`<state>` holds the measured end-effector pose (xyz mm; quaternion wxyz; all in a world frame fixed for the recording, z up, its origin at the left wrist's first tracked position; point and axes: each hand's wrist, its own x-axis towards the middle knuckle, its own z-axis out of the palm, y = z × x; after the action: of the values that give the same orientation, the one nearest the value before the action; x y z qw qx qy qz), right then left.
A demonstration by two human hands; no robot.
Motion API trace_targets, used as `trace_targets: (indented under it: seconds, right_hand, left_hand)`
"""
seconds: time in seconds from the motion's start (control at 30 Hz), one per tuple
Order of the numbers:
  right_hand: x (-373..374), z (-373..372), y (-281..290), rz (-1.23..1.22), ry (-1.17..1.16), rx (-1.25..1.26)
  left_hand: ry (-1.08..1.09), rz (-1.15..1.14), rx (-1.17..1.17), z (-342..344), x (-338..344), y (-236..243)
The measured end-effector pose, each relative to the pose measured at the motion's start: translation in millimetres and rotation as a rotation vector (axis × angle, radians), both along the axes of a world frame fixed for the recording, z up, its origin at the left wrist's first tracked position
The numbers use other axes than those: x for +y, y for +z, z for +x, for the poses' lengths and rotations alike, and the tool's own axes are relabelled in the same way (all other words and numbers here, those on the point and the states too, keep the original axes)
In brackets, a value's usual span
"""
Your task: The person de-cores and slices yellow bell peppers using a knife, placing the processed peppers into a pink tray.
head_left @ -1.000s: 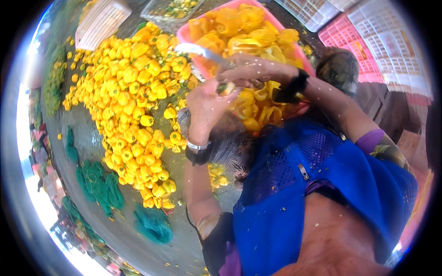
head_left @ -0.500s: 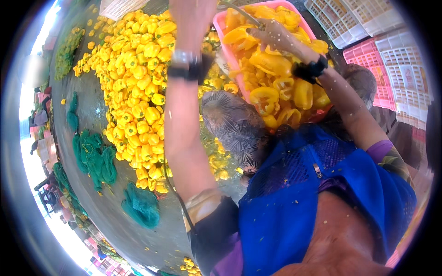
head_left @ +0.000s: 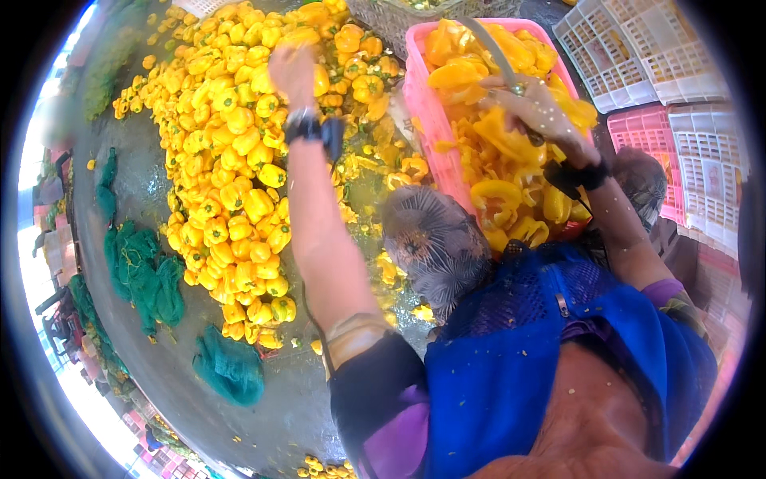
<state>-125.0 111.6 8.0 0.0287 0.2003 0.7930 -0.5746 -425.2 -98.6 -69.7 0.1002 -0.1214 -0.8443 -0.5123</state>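
A large heap of yellow bell peppers [head_left: 239, 160] spreads over the floor to my left. My left hand [head_left: 293, 73] has come down on the far part of this heap. Its fingers are blurred among the peppers, so whether they grip one cannot be told. My right hand [head_left: 541, 112] is closed on a knife [head_left: 488, 49], whose long blade points away to the far left. It hangs above a pink crate [head_left: 437, 148] between my knees, filled with cut yellow pepper pieces [head_left: 499, 195]. Small pale seeds dot the right hand and forearm.
White crates [head_left: 638, 48] and another pink crate [head_left: 646, 140] are stacked at the far right. A grey crate [head_left: 383, 20] stands beyond the filled one. Green net bags [head_left: 227, 367] lie on the wet floor at left. Scraps litter the floor near my knee [head_left: 435, 239].
My left hand has moved from the top edge down onto the pepper heap. The right hand with the knife has shifted slightly nearer, the blade now showing more. The whole view has tilted a little.
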Motion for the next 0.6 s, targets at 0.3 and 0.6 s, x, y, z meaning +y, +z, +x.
trace_targets:
  seconds: [0.3, 0.6]
  right_hand:
    - [-18.1, -13.2, 13.1, -0.057, -0.015, -0.115]
    - [-36.1, -17.8, 14.6, -0.073, -0.045, -0.177]
  left_hand:
    - [0.592, -0.678, -0.489, 24.5, -334.5, -199.4]
    - [0.571, -0.996, -0.657, 1.7, -330.9, -224.6]
